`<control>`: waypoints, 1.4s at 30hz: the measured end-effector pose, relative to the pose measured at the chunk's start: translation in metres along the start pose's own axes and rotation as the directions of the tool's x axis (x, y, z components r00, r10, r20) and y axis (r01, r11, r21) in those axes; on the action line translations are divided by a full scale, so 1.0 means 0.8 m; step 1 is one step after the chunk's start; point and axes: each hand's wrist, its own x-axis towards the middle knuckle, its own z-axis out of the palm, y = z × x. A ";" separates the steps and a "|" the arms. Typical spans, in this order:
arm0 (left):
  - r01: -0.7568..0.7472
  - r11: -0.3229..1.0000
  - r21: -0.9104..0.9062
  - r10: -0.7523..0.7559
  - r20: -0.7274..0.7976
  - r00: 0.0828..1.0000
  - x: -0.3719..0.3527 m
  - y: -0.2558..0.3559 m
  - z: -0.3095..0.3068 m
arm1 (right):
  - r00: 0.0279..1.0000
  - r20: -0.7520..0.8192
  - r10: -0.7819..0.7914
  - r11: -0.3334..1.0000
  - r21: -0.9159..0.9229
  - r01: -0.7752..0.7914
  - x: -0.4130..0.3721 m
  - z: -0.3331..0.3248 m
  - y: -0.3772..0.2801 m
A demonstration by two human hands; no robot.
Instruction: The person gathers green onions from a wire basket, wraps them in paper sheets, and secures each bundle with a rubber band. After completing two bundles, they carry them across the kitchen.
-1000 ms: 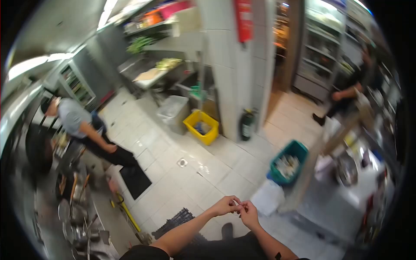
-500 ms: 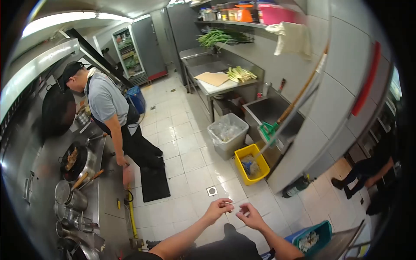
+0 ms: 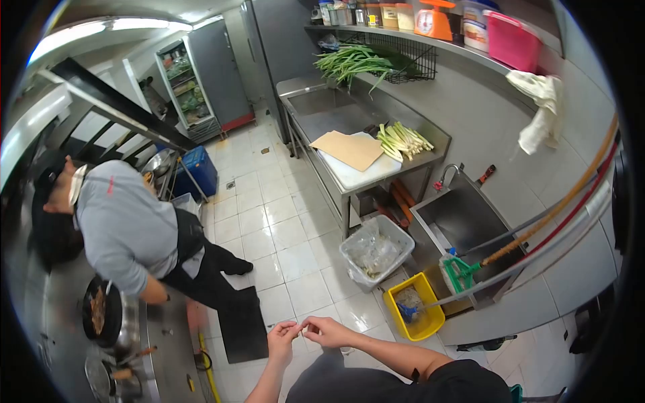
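Head view: my left hand (image 3: 283,338) and right hand (image 3: 324,328) meet fingertip to fingertip above the white tiled floor (image 3: 295,258), just left of the yellow plastic mop bucket (image 3: 413,307). Both pinch narrow. Half a second ago they were apart, with a thin pale sliver at my left fingertips. Now they have closed together, and the sliver, if it lies between them, is too small to see. I judge both hands now share the pinch. A person in a grey shirt (image 3: 117,225) leans well left of the bucket.

Tiled floor (image 3: 269,235) open ahead of left hand (image 3: 282,339), right hand (image 3: 324,329); co-worker (image 3: 121,228) crowds left at stove (image 3: 127,336); lined bin (image 3: 376,250), yellow bucket (image 3: 422,324), sink (image 3: 463,218) block right.
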 end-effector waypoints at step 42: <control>0.106 0.618 0.779 -0.763 0.562 0.318 1.122 0.172 0.348 | -0.537 -0.656 0.530 0.753 0.656 -0.059 0.395 -0.505 0.174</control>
